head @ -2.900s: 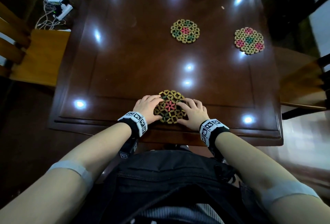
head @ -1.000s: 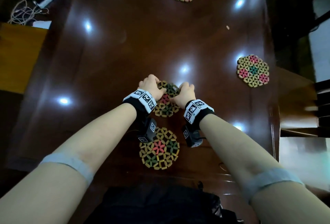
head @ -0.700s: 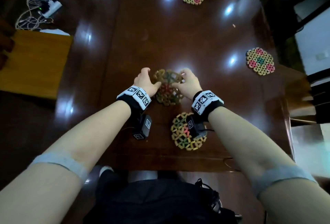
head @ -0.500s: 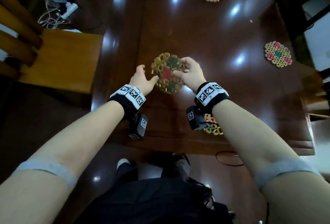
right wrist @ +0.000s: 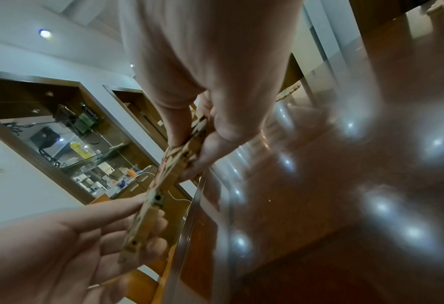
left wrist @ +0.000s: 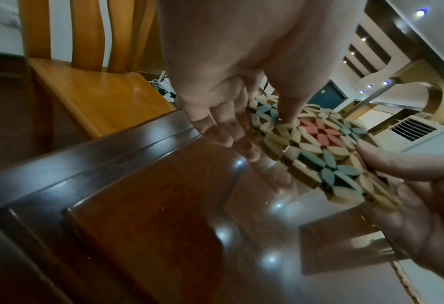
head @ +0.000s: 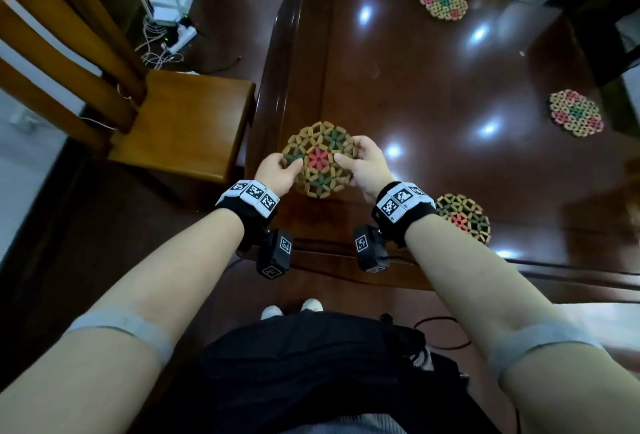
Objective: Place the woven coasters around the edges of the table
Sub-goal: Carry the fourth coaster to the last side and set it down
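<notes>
Both forearms reach forward side by side, wrists banded. The left hand (head: 277, 170) pinches the coaster (head: 318, 163) at its left rim, thumb on top, fingers beneath. The right hand (head: 363, 165) pinches the right rim likewise.

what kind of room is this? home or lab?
Most likely a home dining area. A glossy dark wood table carries woven coasters, a wooden dining chair stands beside it, and the right wrist view shows a glass-fronted cabinet of household items behind.
</notes>
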`<state>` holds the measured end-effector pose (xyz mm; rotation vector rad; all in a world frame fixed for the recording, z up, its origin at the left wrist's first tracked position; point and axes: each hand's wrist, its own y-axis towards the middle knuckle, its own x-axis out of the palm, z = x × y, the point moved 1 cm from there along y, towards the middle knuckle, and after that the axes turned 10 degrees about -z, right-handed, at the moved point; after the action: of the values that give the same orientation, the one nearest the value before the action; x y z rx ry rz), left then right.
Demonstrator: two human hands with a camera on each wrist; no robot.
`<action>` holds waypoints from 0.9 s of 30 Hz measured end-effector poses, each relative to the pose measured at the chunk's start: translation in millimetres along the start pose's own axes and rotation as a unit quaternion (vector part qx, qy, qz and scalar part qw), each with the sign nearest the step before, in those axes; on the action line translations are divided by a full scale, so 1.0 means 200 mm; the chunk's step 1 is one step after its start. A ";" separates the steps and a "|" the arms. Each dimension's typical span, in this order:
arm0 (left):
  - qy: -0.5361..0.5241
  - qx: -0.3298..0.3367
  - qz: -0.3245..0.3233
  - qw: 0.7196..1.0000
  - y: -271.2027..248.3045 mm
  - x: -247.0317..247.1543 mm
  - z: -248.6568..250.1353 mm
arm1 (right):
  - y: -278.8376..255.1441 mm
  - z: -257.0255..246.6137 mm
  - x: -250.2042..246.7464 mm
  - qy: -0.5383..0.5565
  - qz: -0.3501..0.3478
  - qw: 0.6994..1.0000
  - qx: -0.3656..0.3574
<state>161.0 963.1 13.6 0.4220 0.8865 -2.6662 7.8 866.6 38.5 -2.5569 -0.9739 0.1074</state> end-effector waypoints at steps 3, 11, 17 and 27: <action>0.047 0.004 0.012 0.999 0.02 -0.05 -0.01 | 0.04 0.01 0.01 0.002 0.004 1.000 0.016; 0.098 0.048 -0.001 0.994 0.23 -0.32 0.01 | 0.20 0.00 0.14 -0.005 0.056 0.995 0.079; 0.130 0.062 -0.050 0.988 0.46 -0.56 0.03 | 0.35 -0.03 0.36 0.050 0.136 0.986 0.086; 0.192 0.103 -0.185 0.958 0.78 -0.98 0.07 | 0.54 -0.05 0.74 0.135 0.256 0.952 0.095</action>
<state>394.8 870.5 13.6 0.9314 0.8605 -3.0981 189.0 887.6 15.6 -2.4945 -0.1762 -0.0078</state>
